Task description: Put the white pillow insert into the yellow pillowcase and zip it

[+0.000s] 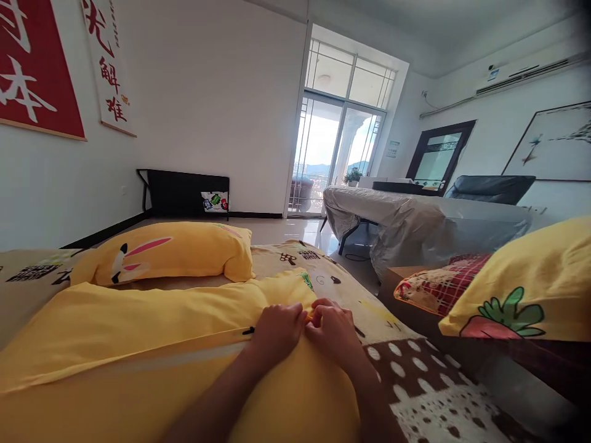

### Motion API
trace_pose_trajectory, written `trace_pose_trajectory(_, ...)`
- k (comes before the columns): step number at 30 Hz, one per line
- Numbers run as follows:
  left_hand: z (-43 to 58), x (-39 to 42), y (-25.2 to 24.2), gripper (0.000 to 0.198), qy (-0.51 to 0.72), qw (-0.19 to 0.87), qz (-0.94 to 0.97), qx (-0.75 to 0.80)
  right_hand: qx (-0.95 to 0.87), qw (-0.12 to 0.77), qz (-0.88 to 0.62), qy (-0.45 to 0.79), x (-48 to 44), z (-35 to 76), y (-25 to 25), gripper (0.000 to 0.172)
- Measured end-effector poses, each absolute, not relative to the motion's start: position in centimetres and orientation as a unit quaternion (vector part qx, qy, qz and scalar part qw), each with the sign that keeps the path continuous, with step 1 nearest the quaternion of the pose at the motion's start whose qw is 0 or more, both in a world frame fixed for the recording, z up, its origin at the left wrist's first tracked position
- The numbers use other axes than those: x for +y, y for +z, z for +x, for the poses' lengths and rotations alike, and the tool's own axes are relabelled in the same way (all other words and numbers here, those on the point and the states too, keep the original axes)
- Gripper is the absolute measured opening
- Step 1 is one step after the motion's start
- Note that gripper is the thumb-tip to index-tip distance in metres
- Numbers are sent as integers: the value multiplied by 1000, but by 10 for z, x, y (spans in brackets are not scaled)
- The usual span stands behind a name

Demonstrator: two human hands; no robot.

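A large yellow pillow in a pillowcase (152, 307) lies in front of me, with a long seam or opening running across it. Near its right end, my left hand (279, 329) is closed with bent fingers gripping the yellow fabric. My right hand (333, 326) touches it from the right, thumb and fingers pinched on the same bit of cloth; a small orange piece shows between the hands. Behind it rests another yellow pillow with a rabbit print (180, 251).
Beneath the pillows is a patterned blanket (392, 320). At the right, a yellow cushion with a strawberry print (535, 289) and a red plaid cloth (455, 286) lie on a brown surface. Farther back stand a plastic-covered table (406, 215) and a black frame (180, 194).
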State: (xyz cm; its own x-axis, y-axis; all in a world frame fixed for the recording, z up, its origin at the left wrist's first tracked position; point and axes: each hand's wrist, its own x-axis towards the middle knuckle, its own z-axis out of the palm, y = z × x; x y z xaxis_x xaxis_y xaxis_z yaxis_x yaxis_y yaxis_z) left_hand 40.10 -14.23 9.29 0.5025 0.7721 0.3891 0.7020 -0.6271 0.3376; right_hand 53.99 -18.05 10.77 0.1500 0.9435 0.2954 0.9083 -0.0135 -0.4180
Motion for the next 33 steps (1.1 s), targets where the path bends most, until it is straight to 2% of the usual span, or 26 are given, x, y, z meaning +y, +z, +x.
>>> trace_pose_trajectory(6, 404, -150, 87, 26, 263, -37, 894, 361, -640, 214, -734, -75, -193, 541, 111, 16)
trace_pose_trajectory(10, 407, -150, 82, 23, 259, -76, 896, 353, -628, 190, -751, -82, -195, 546, 112, 15)
trace_pose_trajectory(19, 403, -148, 88, 23, 240, -54, 895, 371, -687, 189, -701, 31, -188, 570, 108, 20)
trace_pose_trajectory(26, 403, -148, 89, 27, 229, -45, 897, 376, -713, 134, -688, -15, -193, 558, 108, 26)
trace_pose_trajectory(33, 406, -148, 88, 27, 213, -40, 899, 381, -722, 142, -676, -36, -190, 550, 105, 29)
